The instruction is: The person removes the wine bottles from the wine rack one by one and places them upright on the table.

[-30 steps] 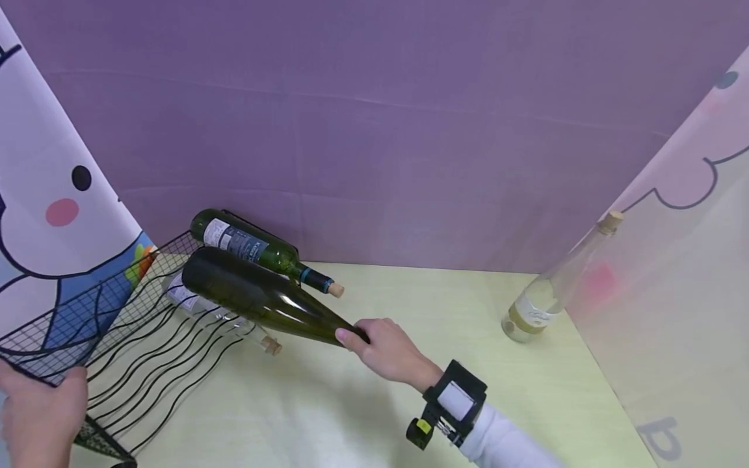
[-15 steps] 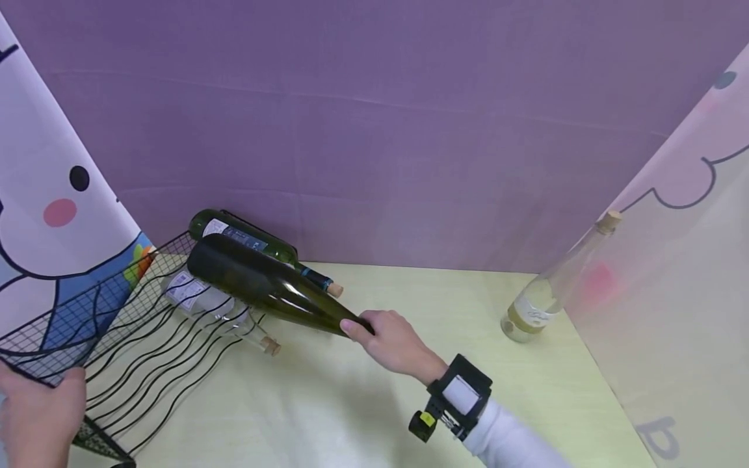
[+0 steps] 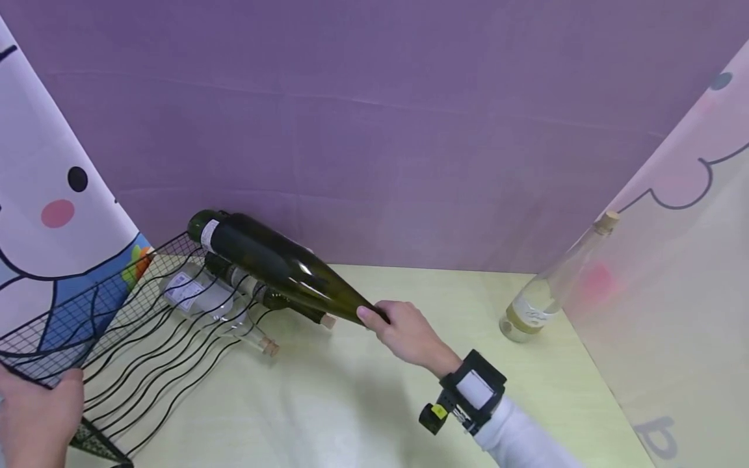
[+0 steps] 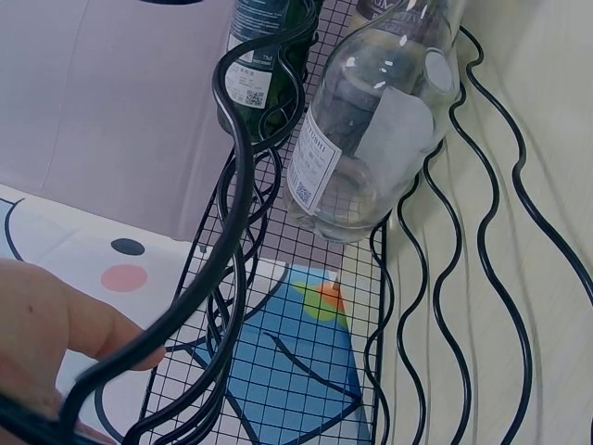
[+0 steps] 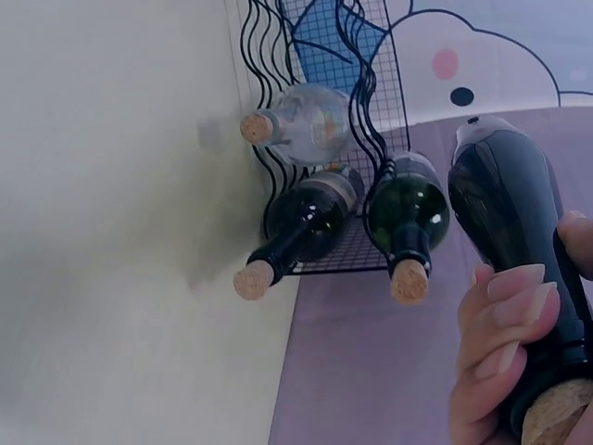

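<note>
My right hand [image 3: 412, 338] grips the neck of a dark green wine bottle [image 3: 287, 263], its base pointing left and up. In the head view this bottle overlaps the labelled green bottle [image 3: 205, 231] on the upper tier of a black wire wine rack [image 3: 96, 439]. In the right wrist view the held bottle is beside that green one, with a gap between. Lower in the rack lie a clear bottle [image 3: 205, 299] and a dark corked bottle [image 5: 315, 213]. My left hand [image 3: 41, 416] holds the rack's near left end, fingers around its wire frame.
A corked clear bottle [image 3: 532, 315] with a white and gold label stands upright on the pale table [image 3: 328, 403] at the right. Behind is a purple backdrop [image 3: 409, 162], with cartoon-printed panels [image 3: 52, 130] at the sides.
My right hand has shifted right and away from me, raising the held bottle over the labelled green one in the head view. The dark lower bottle has come into sight. My left hand stays put.
</note>
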The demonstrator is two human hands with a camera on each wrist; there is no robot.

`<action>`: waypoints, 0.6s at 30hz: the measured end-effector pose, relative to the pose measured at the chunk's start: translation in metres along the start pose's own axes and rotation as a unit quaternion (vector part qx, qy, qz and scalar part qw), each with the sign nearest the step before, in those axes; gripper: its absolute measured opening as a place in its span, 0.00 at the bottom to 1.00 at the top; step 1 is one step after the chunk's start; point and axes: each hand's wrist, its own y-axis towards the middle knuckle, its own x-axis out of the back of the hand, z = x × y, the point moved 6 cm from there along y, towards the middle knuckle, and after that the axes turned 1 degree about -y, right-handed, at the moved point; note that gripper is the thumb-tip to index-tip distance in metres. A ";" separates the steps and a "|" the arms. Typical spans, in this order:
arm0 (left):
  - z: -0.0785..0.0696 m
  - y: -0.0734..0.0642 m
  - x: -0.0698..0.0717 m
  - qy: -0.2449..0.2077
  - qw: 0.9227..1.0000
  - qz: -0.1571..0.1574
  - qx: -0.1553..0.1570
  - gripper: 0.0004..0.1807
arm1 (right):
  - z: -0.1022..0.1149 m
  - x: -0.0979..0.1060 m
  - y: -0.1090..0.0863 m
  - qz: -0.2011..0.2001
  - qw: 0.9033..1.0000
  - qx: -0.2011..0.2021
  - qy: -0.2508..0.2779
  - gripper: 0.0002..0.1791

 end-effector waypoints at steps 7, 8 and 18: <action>-0.003 -0.002 0.001 -0.016 1.000 -0.008 -0.017 0.47 | -0.006 0.010 -0.002 -0.016 1.000 -0.017 0.009 0.24; -0.004 -0.002 0.001 -0.019 1.000 -0.009 -0.019 0.47 | -0.006 0.011 -0.002 -0.020 1.000 -0.020 0.009 0.23; -0.004 -0.004 0.003 -0.020 0.999 -0.010 -0.027 0.47 | -0.016 0.022 -0.004 -0.042 0.998 -0.038 0.005 0.23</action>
